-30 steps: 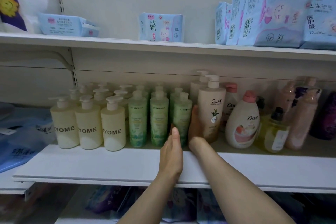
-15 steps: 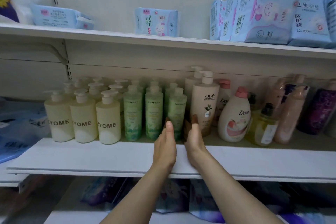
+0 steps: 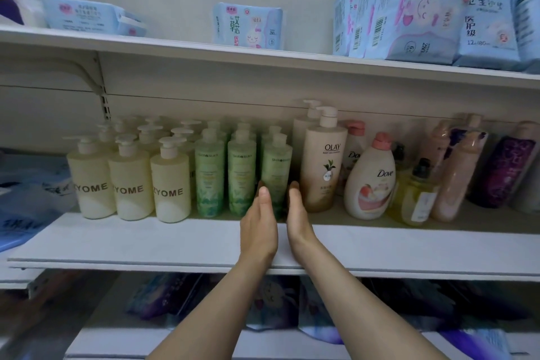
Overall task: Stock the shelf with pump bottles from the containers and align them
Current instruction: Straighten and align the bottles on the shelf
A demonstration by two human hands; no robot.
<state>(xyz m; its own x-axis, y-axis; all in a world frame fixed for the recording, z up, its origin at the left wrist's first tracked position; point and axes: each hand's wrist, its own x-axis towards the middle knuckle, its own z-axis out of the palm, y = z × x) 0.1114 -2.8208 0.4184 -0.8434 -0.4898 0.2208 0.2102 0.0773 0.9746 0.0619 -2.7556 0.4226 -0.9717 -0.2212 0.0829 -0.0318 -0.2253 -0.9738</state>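
Observation:
The middle shelf (image 3: 175, 242) holds rows of pump bottles. Cream ZYOME bottles (image 3: 128, 181) stand at the left and green bottles (image 3: 241, 175) in the middle. A tall beige OLAY bottle (image 3: 323, 166) and a white Dove bottle (image 3: 369, 181) are to the right. My left hand (image 3: 259, 223) and my right hand (image 3: 297, 213) are flat, palms facing each other. They flank the base of the rightmost front green bottle (image 3: 276, 166). Neither hand wraps around it, and the bottle's foot is hidden behind my fingers.
Pink, amber and purple bottles (image 3: 455, 172) crowd the shelf's right end, some leaning. Blue packs (image 3: 248, 26) lie on the upper shelf (image 3: 263, 61), with a taller stack of packs (image 3: 423, 9) at the right. Blue bags (image 3: 26, 199) lie at the left. Purple packs (image 3: 175, 295) fill the lower shelf.
My right hand left the OLAY bottle's side and drew in towards the green bottle. Both hands now stand closer together around that bottle's base.

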